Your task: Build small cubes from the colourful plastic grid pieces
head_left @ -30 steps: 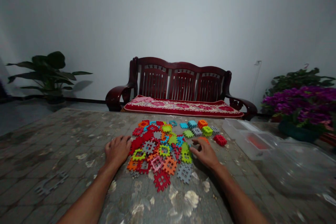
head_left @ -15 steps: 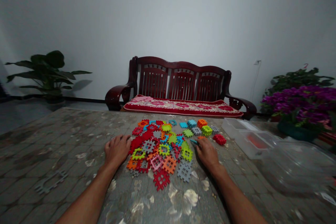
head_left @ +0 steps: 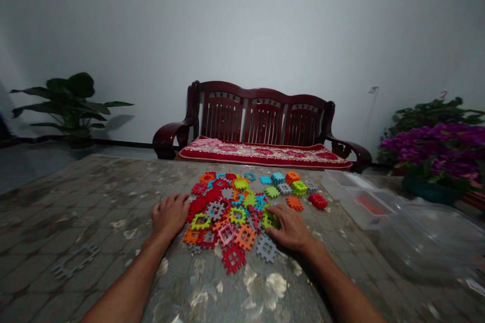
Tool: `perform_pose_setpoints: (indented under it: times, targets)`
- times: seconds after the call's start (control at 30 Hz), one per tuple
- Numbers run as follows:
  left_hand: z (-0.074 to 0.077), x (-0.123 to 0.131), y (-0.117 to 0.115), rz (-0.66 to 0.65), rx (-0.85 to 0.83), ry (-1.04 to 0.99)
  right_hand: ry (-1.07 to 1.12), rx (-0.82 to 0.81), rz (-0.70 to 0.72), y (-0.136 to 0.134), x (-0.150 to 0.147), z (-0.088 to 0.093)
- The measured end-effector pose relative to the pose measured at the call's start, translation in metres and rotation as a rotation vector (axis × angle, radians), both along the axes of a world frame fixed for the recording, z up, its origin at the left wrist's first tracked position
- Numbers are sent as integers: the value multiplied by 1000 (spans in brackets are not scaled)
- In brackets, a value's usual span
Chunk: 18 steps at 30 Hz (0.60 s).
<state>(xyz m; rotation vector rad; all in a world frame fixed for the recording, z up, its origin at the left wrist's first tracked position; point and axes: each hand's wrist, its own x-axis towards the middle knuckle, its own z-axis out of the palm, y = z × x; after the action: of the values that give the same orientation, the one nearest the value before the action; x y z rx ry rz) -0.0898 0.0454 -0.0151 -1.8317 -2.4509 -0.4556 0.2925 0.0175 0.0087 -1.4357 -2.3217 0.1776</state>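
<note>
My left hand (head_left: 170,217) lies on the table at the left edge of the pile, palm down with its fingers spread, beside several red pieces (head_left: 197,207). My right hand (head_left: 291,227) reaches over the pile's right edge. Its thumb and fingers are apart around a lime-green window tile (head_left: 270,220), which still lies in the pile and is partly covered by them. Just below that hand rests a grey window tile (head_left: 267,247). Toothed plastic tiles in red, orange, pink, grey, blue and lime overlap between both hands, with a red window tile (head_left: 233,258) nearest me.
Small stacks of sorted tiles, among them a red stack (head_left: 318,201) and an orange tile (head_left: 294,204), stand behind my right hand. Clear plastic boxes (head_left: 366,207) occupy the right side. A grey frame piece (head_left: 76,261) lies far left. A wooden bench (head_left: 261,116) stands beyond the table.
My right hand has moved left onto the pile, uncovering the orange tile behind it. The small teal piece at its fingertips no longer shows. My left hand has stayed in place.
</note>
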Motion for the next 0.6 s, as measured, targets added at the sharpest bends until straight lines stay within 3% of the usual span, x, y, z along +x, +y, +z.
perform_pose_setpoints:
  times: [0.37, 0.6]
  targets:
    - [-2, -1, 1, 13, -11, 24, 193, 181, -93, 9, 8, 0]
    - [-3, 0, 0, 15, 1, -1, 7, -120, -145, -5, 1, 22]
